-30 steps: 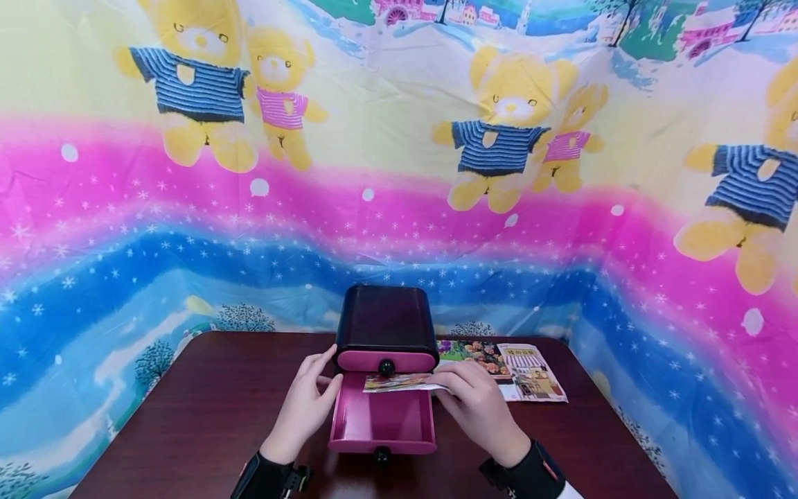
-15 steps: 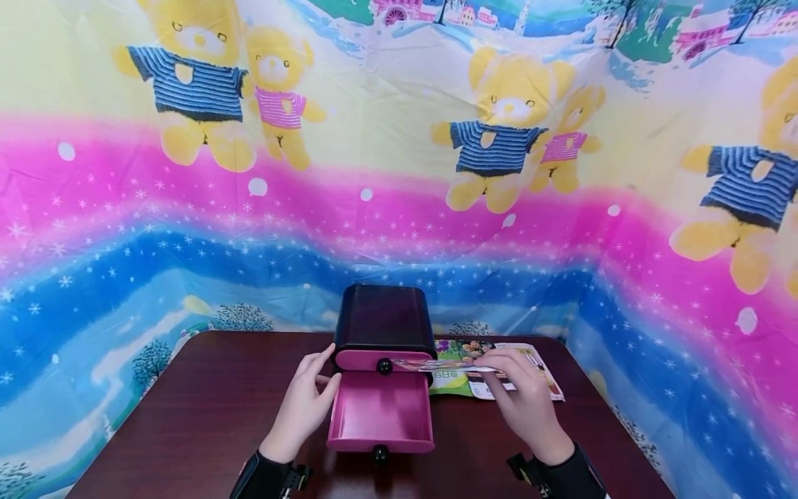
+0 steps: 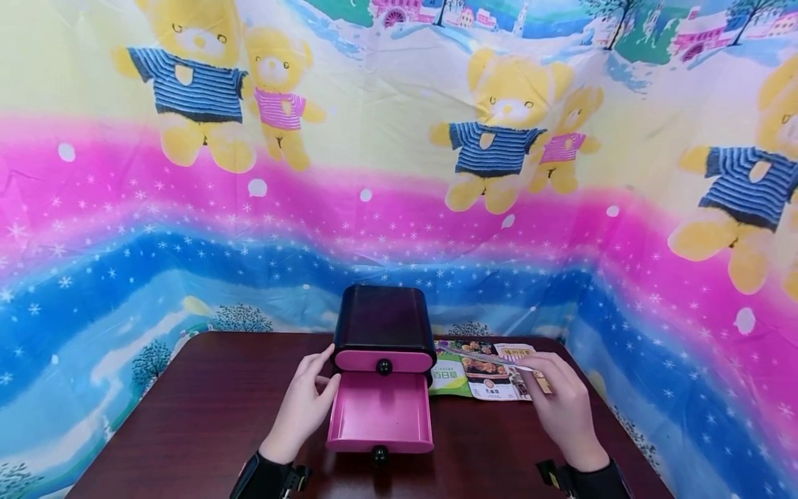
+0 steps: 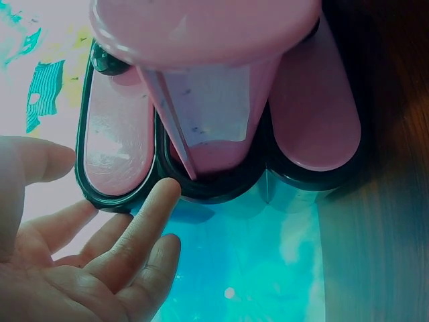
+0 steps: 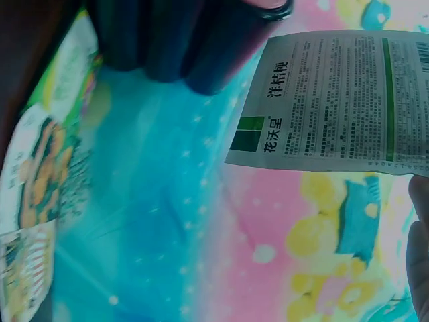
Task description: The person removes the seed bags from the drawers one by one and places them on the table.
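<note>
A black cabinet (image 3: 384,315) with pink drawers stands at the table's middle. Its upper drawer (image 3: 358,360) is pushed in, while the drawer below (image 3: 380,409) is pulled out toward me. My left hand (image 3: 302,409) rests with loosely extended fingers against the cabinet's left side; the left wrist view shows those fingertips (image 4: 167,191) at the black rim. Right of the cabinet, my right hand (image 3: 564,398) pinches a printed seed packet (image 5: 335,107) by one end. The packet appears nearly edge-on in the head view, above several other seed packets (image 3: 489,384).
The packets lie overlapping on the dark wooden table (image 3: 206,409), at the back right beside the cabinet. A round black knob (image 3: 380,454) sticks out from the pulled drawer's front. Behind the table hangs a bear-print cloth (image 3: 368,229).
My right hand has carried the seed packet from above the pulled-out drawer to the right, over the other packets. My left hand and the cabinet have stayed in place.
</note>
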Tool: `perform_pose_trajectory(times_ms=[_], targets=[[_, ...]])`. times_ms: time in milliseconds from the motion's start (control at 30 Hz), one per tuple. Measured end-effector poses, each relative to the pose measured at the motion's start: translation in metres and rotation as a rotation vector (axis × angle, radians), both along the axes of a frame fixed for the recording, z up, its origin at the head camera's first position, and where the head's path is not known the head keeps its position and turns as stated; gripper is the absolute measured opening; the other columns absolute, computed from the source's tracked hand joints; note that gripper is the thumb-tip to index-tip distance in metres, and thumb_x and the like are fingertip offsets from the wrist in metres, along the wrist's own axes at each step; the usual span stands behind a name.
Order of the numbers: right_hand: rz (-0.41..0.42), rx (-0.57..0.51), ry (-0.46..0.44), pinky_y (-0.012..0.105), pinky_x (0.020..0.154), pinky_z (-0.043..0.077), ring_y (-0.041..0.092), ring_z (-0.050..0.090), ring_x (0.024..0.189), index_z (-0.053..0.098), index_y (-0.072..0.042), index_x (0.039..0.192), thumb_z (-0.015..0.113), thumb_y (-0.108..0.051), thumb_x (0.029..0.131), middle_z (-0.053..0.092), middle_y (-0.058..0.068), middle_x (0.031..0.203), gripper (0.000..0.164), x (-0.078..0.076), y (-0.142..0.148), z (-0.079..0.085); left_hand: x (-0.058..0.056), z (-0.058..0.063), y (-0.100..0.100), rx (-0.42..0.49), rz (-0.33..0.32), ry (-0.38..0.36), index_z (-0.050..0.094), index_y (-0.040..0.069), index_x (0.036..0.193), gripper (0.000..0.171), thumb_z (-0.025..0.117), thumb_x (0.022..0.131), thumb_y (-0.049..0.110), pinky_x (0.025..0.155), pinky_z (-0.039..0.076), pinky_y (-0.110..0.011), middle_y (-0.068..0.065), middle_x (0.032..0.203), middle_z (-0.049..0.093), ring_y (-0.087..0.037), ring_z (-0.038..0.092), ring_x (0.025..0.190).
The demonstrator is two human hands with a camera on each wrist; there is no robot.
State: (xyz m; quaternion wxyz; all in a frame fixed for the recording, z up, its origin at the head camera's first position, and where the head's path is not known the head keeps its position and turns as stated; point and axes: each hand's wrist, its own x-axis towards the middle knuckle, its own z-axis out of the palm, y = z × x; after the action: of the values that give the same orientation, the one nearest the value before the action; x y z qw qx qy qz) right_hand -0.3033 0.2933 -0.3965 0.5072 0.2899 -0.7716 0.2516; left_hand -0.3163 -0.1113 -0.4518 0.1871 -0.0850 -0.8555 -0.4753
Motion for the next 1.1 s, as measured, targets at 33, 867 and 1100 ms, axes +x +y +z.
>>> perform_pose_trajectory(times_ms=[33, 867, 1100], targets=[[-0.009, 0.006, -0.006, 0.01, 0.102, 0.037, 0.021, 0.064, 0.096, 0.075, -0.008, 0.097, 0.055, -0.04, 0.105, 0.071, 0.008, 0.097, 0.04, 0.0, 0.003, -0.003, 0.0, 0.0, 0.0, 0.002, 0.001, -0.007, 0.047, 0.013, 0.154, 0.057, 0.065, 0.1, 0.012, 0.058, 0.048, -0.023, -0.015, 0.139, 0.051, -0.023, 0.068, 0.094], [0.019, 0.415, -0.35, 0.019, 0.069, 0.045, -0.003, 0.055, 0.076, 0.063, -0.031, 0.091, 0.084, -0.005, 0.075, 0.059, -0.021, 0.089, 0.037, 0.0, 0.014, -0.076, -0.002, -0.003, -0.001, 0.003, -0.002, 0.004, 0.048, 0.012, 0.153, 0.057, 0.066, 0.099, 0.011, 0.059, 0.05, -0.023, -0.016, 0.139, 0.052, -0.021, 0.068, 0.091], [0.051, 0.455, -0.577, 0.028, 0.07, 0.053, 0.0, 0.061, 0.082, 0.066, -0.031, 0.094, 0.082, 0.002, 0.071, 0.062, -0.022, 0.095, 0.043, 0.003, 0.014, -0.082, -0.002, -0.003, -0.002, 0.005, -0.008, 0.008, 0.048, 0.012, 0.153, 0.057, 0.066, 0.099, 0.012, 0.06, 0.05, -0.023, -0.016, 0.138, 0.053, -0.022, 0.068, 0.092]])
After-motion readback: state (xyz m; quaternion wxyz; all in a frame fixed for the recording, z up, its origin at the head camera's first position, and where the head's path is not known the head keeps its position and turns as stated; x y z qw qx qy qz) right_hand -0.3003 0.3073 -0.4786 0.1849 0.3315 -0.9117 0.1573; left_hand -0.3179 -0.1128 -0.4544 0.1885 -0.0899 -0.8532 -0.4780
